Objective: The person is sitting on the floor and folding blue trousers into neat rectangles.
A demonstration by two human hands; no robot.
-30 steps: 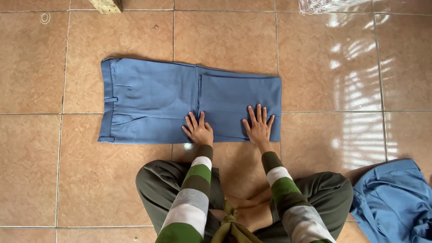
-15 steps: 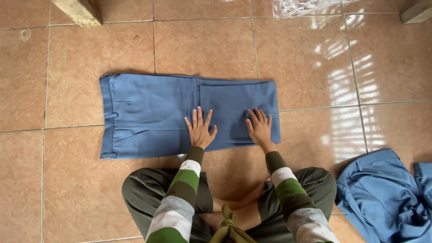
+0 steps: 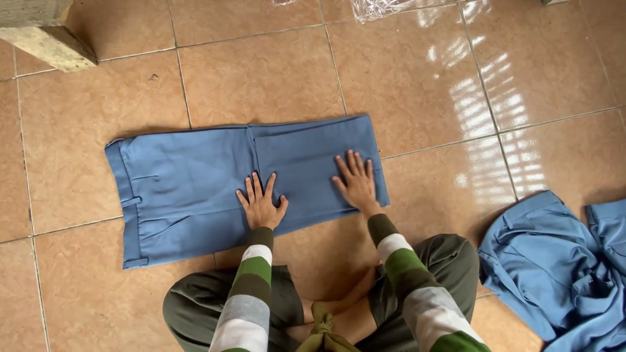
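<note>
Hands pressed flat, fingers spread, grasping nothing: the left hand (image 3: 261, 203) and right hand (image 3: 356, 181) rest palm-down on folded blue trousers (image 3: 195, 189) laid across the tiled floor (image 3: 261, 72), striped sleeves reaching forward over crossed legs. A crumpled blue garment (image 3: 561, 267) lies at right; clear plastic wrapping (image 3: 385, 8) glints at the top edge.

Blue folded trousers (image 3: 195, 189), flat on tiled floor, waistband left, creased
</note>
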